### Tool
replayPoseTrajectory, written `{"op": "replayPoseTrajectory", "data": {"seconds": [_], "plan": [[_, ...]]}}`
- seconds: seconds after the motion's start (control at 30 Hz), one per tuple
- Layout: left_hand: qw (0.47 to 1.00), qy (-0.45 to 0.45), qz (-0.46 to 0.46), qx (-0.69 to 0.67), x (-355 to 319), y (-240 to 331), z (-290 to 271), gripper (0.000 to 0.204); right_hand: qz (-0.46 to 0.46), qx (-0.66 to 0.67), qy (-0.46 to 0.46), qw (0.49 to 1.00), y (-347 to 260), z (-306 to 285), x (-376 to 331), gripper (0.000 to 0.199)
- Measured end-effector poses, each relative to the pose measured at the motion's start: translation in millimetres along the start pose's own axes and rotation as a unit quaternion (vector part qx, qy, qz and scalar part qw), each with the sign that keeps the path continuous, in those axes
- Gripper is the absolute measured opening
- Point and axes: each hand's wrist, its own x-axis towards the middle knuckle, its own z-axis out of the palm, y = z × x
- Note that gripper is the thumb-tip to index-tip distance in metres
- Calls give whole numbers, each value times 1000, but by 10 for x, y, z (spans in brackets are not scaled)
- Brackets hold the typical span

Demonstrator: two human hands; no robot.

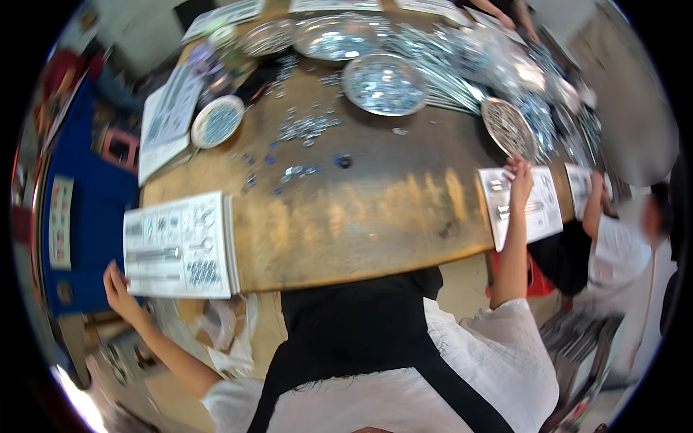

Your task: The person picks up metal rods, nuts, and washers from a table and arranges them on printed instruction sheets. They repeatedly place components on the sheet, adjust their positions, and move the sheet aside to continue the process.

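My right hand (520,180) is over a printed sheet with pictures of parts (543,206), its fingertips bent together by the near rim of a round metal dish of small metal parts (507,124). What the fingers hold, if anything, is too small to make out. Long metal pieces (516,211) appear on that sheet, real or printed I cannot tell. Far to the left, my left hand (119,290) is beside the outer edge of a thick stack of printed sheets (180,242), fingers stretched out and apart. The stack's top page bears pictures of hardware.
Loose metal pieces (307,128) and blue bits (271,159) lie scattered mid-table. Round trays of hardware (385,85), a white bowl (218,121), long metal rods (440,61) and plastic bags (498,61) fill the far side. Another person (621,249) sits at right.
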Motion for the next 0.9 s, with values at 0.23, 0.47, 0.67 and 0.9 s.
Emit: {"op": "replayPoseTrajectory", "data": {"seconds": [0.23,0.47,0.67,0.9], "plan": [[990,-86,62,-93,-270,661,614,28,23,-589,92,803,938,-2733,800,46],[972,-171,155,-37,-465,1507,1013,20,76,-552,23,830,1652,-3444,1028,50],[964,-203,170,-30,-688,1750,1390,18,47,-413,5,910,1820,-3686,952,52],[931,-344,-4,-121,-1759,1972,2077,14,64,-239,-98,964,1391,-2817,91,66]]}}
